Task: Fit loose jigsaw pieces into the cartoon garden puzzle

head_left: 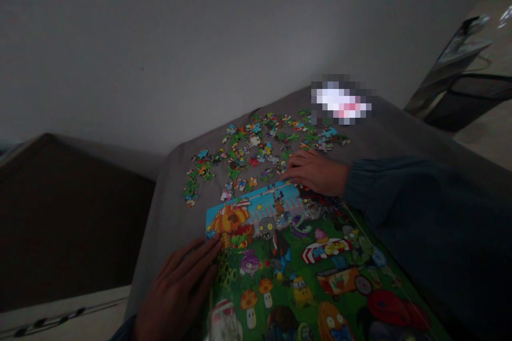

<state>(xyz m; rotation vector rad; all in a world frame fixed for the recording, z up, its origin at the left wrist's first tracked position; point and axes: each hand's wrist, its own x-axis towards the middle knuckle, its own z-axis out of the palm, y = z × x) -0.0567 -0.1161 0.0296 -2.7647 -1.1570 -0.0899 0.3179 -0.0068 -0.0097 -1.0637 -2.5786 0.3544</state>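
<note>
A glossy cartoon picture sheet (280,256), printed with zombies, mushrooms and a pumpkin, lies on the grey-covered table in front of me. My left hand (182,282) rests flat at its left edge, fingers stretched out with the tips on the sheet. At the far right corner of the sheet lies my right hand (314,170), its fingers extended and spread toward the loose puzzle pieces (256,141). Those pieces are scattered beyond the sheet's far edge. What lies under my right palm is hidden.
The grey cloth-covered table (168,186) meets a pale wall (180,53). A bright blurred-out phone-like object (340,101) lies at the table's far end. A dark brown piece of furniture (72,218) stands at left, and a dark chair (472,96) at far right.
</note>
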